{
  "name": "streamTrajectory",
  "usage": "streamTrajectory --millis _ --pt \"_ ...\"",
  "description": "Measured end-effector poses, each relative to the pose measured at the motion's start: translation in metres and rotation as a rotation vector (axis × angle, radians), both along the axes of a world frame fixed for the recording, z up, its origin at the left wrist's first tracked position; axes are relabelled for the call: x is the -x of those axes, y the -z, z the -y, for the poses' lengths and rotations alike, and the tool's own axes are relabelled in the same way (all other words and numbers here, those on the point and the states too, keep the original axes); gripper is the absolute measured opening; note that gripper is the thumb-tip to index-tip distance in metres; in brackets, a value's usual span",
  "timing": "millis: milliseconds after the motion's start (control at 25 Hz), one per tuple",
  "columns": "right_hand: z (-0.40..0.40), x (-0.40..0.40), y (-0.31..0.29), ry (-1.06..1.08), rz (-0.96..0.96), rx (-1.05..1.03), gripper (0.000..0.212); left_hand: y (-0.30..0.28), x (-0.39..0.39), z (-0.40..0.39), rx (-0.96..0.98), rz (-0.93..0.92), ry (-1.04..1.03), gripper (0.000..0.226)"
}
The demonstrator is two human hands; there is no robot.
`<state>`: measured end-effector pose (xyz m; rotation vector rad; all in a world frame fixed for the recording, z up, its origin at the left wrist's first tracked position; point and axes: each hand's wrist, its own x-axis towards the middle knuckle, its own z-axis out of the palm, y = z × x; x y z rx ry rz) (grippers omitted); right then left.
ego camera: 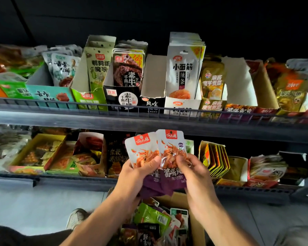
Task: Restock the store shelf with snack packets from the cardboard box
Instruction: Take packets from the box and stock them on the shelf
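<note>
Left hand (140, 170): my fingers curled round the lower half of a white-and-purple snack packet (142, 150), thumb across its front; right hand (190, 170): pinching a second packet of the same kind (172, 146) at its middle, fingertips on the clear window; both packets upright, long axes vertical, red labels uppermost, edges overlapping between my hands, purple bottoms hanging below my palms; more purple foil bunches under the left hand, count I cannot tell. Directly beneath my wrists: cardboard box (178, 199), open, holding mixed packets, green and dark ones on top. Beyond the packets: lower shelf (75, 180), display cartons side by side, a dark carton just behind my left hand, a yellow-edged row of packets to the right. Above: upper shelf (149, 119) behind a wire rail; a purple-fronted carton (238, 110) there, up and to the right, appears to carry matching lettering and looks nearly empty. Judgement: if that carton is the slot, it lies above and rightward of both hands, nearer the right; the packets are already upright, so they should drop in top-up. Floor left: a shoe (76, 218).
</note>
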<state>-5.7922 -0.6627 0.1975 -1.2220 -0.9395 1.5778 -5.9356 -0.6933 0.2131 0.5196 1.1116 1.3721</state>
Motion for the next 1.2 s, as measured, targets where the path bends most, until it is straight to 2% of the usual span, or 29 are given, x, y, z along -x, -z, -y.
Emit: streamTrajectory --millis 80,120,200,280,360,480,520,560,680,720,800,920,960,1000,1080,1120,1200 --pt "0.001 0.004 -0.006 -0.051 -0.026 -0.012 0.071 -0.003 -0.006 -0.007 -0.079 -0.101 -0.157 0.033" --pt "-0.001 0.004 -0.008 -0.098 -0.02 -0.045 0.073 -0.007 -0.007 -0.012 -0.124 -0.154 -0.187 0.032" --pt "-0.009 -0.005 -0.022 -0.161 0.07 -0.15 0.062 -0.023 -0.009 -0.022 -0.201 -0.264 -0.094 0.029" --pt "-0.015 -0.017 -0.039 -0.243 0.12 -0.256 0.069 -0.044 -0.017 -0.029 -0.273 -0.347 0.11 0.035" --pt "-0.017 -0.027 -0.056 -0.253 0.058 -0.296 0.075 -0.059 -0.033 -0.037 -0.353 -0.404 0.205 0.039" --pt "-0.025 -0.046 -0.084 -0.166 -0.082 -0.263 0.067 -0.071 -0.058 -0.052 -0.491 -0.398 0.189 0.043" --pt "-0.032 -0.059 -0.096 -0.169 -0.057 -0.267 0.06 -0.074 -0.065 -0.059 -0.527 -0.377 0.193 0.044" --pt "-0.041 -0.074 -0.113 -0.192 0.05 -0.293 0.054 -0.08 -0.071 -0.066 -0.559 -0.362 0.227 0.045" --pt "-0.074 -0.12 -0.162 -0.24 0.499 -0.415 0.052 -0.109 -0.085 -0.093 -0.659 -0.405 0.438 0.039" --pt "-0.084 -0.129 -0.177 -0.242 0.552 -0.444 0.058 -0.119 -0.092 -0.106 -0.679 -0.424 0.472 0.035" --pt "-0.107 -0.137 -0.195 -0.225 0.541 -0.468 0.066 -0.136 -0.107 -0.135 -0.667 -0.398 0.471 0.03" --pt "-0.15 -0.15 -0.2 -0.07 0.532 -0.509 0.066 -0.149 -0.13 -0.179 -0.616 -0.441 0.491 0.04" --pt "-0.165 -0.156 -0.2 -0.007 0.514 -0.524 0.064 -0.147 -0.133 -0.19 -0.607 -0.522 0.48 0.042" --pt "-0.179 -0.162 -0.198 0.058 0.47 -0.54 0.06 -0.14 -0.132 -0.198 -0.616 -0.678 0.406 0.043" --pt "-0.207 -0.174 -0.195 0.147 0.354 -0.556 0.05 -0.119 -0.122 -0.208 -0.725 -1.11 0.167 0.039" --pt "-0.221 -0.177 -0.192 0.161 0.342 -0.551 0.045 -0.106 -0.117 -0.209 -0.778 -1.305 0.135 0.039" --pt "-0.25 -0.177 -0.183 0.147 0.439 -0.533 0.041 -0.085 -0.114 -0.211 -0.763 -1.63 0.196 0.043"
